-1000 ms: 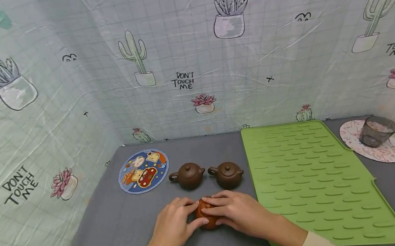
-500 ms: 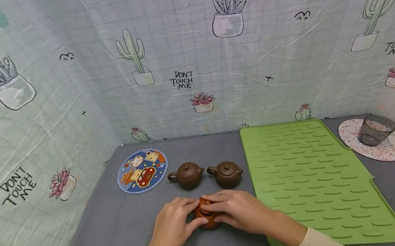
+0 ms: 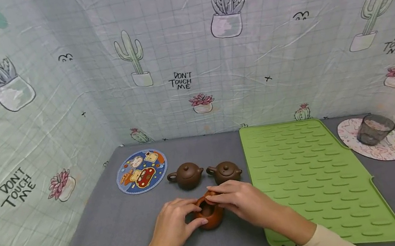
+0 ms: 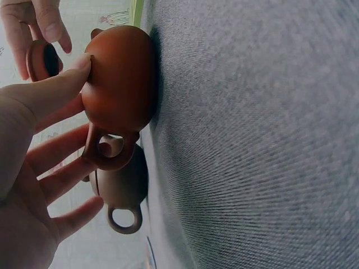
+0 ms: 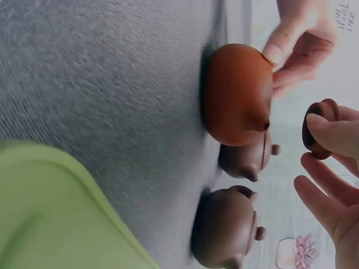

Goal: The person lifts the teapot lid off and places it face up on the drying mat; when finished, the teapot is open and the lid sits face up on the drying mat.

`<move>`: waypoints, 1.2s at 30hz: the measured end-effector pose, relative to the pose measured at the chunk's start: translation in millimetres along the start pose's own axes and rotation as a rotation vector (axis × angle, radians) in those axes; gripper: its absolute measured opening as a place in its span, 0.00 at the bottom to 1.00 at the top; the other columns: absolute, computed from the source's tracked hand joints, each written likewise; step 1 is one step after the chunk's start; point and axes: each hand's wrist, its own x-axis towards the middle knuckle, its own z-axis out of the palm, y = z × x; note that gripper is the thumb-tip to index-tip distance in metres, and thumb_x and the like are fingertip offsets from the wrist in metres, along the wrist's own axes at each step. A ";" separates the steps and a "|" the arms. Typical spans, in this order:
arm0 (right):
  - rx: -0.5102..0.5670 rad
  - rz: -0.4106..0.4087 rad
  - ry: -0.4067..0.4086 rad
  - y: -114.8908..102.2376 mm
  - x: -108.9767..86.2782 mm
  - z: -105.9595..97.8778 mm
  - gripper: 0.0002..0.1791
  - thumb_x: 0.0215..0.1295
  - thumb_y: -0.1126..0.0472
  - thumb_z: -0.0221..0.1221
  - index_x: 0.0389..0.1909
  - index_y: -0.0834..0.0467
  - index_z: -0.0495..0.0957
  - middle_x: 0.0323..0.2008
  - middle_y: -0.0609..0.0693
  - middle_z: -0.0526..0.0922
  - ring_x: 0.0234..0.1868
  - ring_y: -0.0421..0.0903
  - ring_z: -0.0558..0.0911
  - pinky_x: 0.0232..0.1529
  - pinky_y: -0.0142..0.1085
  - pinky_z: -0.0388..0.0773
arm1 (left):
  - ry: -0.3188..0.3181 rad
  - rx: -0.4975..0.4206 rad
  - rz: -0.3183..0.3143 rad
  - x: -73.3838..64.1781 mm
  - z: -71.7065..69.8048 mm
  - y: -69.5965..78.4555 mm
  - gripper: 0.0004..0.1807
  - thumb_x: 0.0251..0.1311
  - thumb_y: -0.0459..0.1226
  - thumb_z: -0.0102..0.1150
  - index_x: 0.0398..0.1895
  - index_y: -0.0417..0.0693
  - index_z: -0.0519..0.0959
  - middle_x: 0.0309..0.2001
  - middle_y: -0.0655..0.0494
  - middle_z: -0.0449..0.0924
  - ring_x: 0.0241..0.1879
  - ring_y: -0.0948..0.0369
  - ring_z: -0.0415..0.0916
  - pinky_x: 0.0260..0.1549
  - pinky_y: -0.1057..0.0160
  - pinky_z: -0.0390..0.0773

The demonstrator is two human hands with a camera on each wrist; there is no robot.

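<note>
The orange teapot sits upright on the bench; my left hand pinches its rim, my right hand the lid, spare fingers loosely spread. Over the link, I'd brace it lightly, lid clear of the spout.

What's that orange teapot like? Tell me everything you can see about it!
The orange teapot is round and smooth, a reddish-brown orange, and looks like clay. It has a loop handle on the person's left and a short spout pointing right. It stands upright on the grey cloth. Its lid is off, held in the right hand, so its round opening shows. The left hand grips it near the rim.
</note>
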 end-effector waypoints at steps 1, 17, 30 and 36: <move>-0.005 0.000 0.010 0.3 0.5 -1.6 0.21 0.62 0.63 0.70 0.57 0.49 0.86 0.61 0.49 0.85 0.57 0.46 0.86 0.50 0.37 0.86 | -0.007 -0.003 -0.001 0.2 0.1 0.1 0.14 0.45 0.50 0.80 0.34 0.57 0.89 0.45 0.61 0.91 0.47 0.62 0.86 0.48 0.53 0.81; -0.008 0.168 0.064 9.9 -18.7 -38.2 0.24 0.63 0.65 0.68 0.60 0.50 0.81 0.48 0.45 0.90 0.43 0.39 0.89 0.40 0.31 0.85 | -0.063 -0.041 -0.065 3.8 0.2 4.5 0.13 0.47 0.49 0.81 0.32 0.59 0.86 0.44 0.65 0.88 0.44 0.65 0.83 0.41 0.58 0.78; -0.006 0.259 0.140 20.3 -39.6 -66.1 0.22 0.61 0.69 0.68 0.57 0.53 0.82 0.47 0.43 0.91 0.46 0.41 0.90 0.45 0.35 0.87 | -0.090 -0.053 -0.095 4.6 -2.6 2.3 0.12 0.46 0.49 0.81 0.30 0.62 0.86 0.43 0.68 0.88 0.44 0.67 0.83 0.40 0.61 0.75; -0.075 0.229 0.174 24.0 -50.1 -67.0 0.25 0.57 0.70 0.70 0.57 0.54 0.85 0.49 0.47 0.91 0.45 0.45 0.91 0.43 0.35 0.87 | -0.120 -0.082 -0.116 6.2 -4.8 1.5 0.11 0.47 0.49 0.81 0.30 0.62 0.86 0.44 0.68 0.88 0.45 0.66 0.83 0.44 0.56 0.78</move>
